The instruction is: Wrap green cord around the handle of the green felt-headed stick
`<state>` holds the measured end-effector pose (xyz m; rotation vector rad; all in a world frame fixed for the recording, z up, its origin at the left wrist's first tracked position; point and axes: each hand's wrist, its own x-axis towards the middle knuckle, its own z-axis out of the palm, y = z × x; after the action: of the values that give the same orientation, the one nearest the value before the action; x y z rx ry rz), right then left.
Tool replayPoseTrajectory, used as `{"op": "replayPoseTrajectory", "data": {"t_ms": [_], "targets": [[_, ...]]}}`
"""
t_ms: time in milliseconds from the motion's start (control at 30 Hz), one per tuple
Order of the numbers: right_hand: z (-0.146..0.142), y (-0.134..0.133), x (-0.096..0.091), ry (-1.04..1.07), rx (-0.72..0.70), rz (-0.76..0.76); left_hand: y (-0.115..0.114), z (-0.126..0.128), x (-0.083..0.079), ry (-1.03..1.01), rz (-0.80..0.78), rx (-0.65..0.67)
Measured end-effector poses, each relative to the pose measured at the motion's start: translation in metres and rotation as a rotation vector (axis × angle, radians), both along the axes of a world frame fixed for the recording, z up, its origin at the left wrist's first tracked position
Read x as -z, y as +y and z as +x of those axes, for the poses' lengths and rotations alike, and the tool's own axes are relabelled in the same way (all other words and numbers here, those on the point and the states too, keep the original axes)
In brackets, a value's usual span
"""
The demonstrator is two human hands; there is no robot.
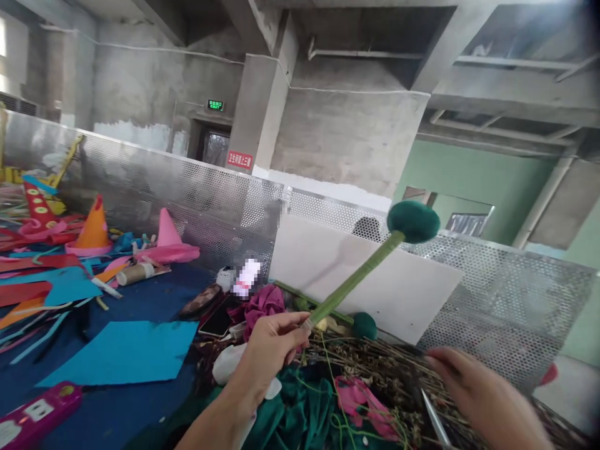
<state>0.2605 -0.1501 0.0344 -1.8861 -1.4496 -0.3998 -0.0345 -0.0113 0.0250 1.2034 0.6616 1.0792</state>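
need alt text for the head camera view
A person's left hand holds up a green stem topped by a rounded dark green head; a metal blade shows beside the right hand. Dark green fabric and dry stems lie below.

I look in remotely on what seems a craft workshop in a raw building: bare concrete walls (140,94) and beams (457,47), a lit exit sign (215,105), perforated metal panels (164,178) edging a blue table (112,409) strewn with coloured sheets (126,353) and cone-shaped hats (167,234).
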Motion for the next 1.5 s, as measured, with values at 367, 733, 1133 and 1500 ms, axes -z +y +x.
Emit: {"op": "replayPoseTrajectory", "data": {"t_ms": [367, 733, 1133, 1500], "targets": [[-0.136, 0.078, 0.070, 1.043, -0.964, -0.004, -0.017, 0.021, 0.010, 0.262, 0.016, 0.129], [-0.127, 0.044, 0.050, 0.692, -0.747, 0.442, -0.013, 0.026, 0.011, 0.168, -0.115, 0.133], [-0.144, 0.041, 0.078, 1.088, -0.654, 0.485, -0.021, 0.034, 0.009, 0.223, -0.155, 0.176], [-0.145, 0.033, 0.064, 0.714, -0.708, 0.428, -0.019, 0.034, 0.021, 0.462, 0.150, 0.023]]}}
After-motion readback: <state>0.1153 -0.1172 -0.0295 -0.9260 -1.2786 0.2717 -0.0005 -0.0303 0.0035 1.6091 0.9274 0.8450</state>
